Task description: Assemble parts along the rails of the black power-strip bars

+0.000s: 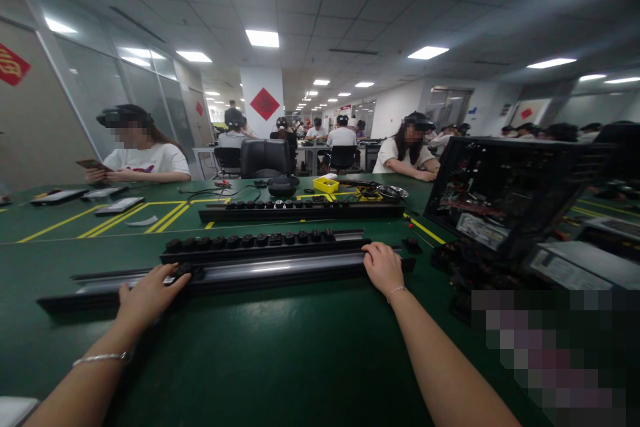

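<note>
A long black channel rail (280,267) with a shiny silver inner face lies across the green table in front of me. My left hand (149,291) is over its left part, thumb and fingers closed about a small black block-like piece (183,271) at the channel. Toward the right end, my right hand (384,268) has its fingers curled over the rail's far edge and grips it. Just behind lies a second rail (350,236) with a row of black knob-like pieces (247,241). One loose black piece (411,244) sits beyond my right hand.
Farther back is a third rail (300,212) with similar pieces. An opened computer case (505,193) and a metal box (585,257) stand at right. A yellow tray (326,184), cables and flat devices (119,206) lie behind. Two people (145,157) sit across the table.
</note>
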`<state>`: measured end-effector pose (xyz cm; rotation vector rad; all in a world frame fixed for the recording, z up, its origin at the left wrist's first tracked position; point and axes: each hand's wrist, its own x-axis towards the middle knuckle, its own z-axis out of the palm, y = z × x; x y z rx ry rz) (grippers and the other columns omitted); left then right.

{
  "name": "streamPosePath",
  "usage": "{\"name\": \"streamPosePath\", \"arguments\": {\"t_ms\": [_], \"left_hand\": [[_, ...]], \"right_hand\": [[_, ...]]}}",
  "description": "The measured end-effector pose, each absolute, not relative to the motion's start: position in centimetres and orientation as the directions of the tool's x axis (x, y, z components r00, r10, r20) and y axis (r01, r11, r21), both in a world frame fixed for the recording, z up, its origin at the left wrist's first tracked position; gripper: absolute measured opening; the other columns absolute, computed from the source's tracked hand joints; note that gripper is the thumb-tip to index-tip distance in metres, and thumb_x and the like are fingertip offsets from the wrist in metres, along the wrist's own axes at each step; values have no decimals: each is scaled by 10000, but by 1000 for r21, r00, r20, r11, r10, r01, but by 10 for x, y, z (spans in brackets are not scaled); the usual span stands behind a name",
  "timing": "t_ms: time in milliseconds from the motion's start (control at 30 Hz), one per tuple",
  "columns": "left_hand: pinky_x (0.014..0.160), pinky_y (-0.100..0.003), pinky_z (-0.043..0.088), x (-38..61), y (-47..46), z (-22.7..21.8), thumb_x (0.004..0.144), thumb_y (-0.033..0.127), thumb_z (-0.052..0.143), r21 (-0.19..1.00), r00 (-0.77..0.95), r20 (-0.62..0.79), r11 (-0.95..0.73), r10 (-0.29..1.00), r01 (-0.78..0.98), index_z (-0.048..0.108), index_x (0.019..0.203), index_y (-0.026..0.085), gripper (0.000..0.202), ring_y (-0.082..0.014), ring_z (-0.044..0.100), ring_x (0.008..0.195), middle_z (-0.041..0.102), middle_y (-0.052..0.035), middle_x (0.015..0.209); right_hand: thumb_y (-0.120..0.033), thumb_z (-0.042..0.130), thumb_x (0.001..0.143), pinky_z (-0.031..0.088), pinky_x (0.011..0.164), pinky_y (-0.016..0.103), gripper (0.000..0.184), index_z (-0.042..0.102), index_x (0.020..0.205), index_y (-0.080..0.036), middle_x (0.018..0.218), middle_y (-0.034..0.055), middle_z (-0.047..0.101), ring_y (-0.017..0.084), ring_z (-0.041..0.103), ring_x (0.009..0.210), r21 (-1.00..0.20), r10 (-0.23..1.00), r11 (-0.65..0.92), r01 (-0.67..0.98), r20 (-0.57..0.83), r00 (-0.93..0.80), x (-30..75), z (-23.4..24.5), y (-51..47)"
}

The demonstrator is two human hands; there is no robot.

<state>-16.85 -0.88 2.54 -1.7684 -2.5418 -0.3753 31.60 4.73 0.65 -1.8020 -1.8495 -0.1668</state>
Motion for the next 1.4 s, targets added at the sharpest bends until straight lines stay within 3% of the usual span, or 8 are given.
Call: {"name": "streamPosePath", "arguments": {"t_ms": [167,567,900,1233,1400], "left_hand": [[1017,-527,190,-170,-7,22,794,474,348,203,-338,162,304,927,931,469,1200,169,521,-268,413,1207,510,-104,1280],[997,-612,160,-163,-7,25,805,471,300,187,-324,156,294,933,937,482,1203,211,509,-311,345,1250,462,-114,1320],[965,-645,179,-159,-6,25,795,518,290,184,-327,156,298,932,937,486,1199,187,558,-333,384,1211,457,-145,1314],[994,-618,161,-159,-6,21,782,514,331,252,-324,183,274,928,928,509,1185,225,527,-321,424,1189,535,-98,1251],[990,-631,152,-157,-5,22,788,515,313,230,-330,182,286,926,930,492,1206,216,545,-323,390,1217,496,-99,1294]], "right_hand": [[-245,370,823,326,842,337,285,605,985,-249,1067,35,570,189,474,1002,-273,881,93,958,471,49,316,5,47],[-240,367,819,336,843,344,290,607,982,-248,1066,37,569,187,479,1003,-267,883,94,959,467,43,317,6,48],[-242,368,818,329,839,340,291,604,988,-244,1064,41,568,188,473,1008,-281,889,99,954,457,42,317,6,48],[-232,389,813,330,820,331,276,613,972,-250,1056,38,577,189,481,987,-265,873,101,959,486,42,318,3,49],[-233,381,814,328,833,338,283,606,985,-247,1068,43,570,191,476,998,-274,881,101,956,471,42,318,4,49]]}}
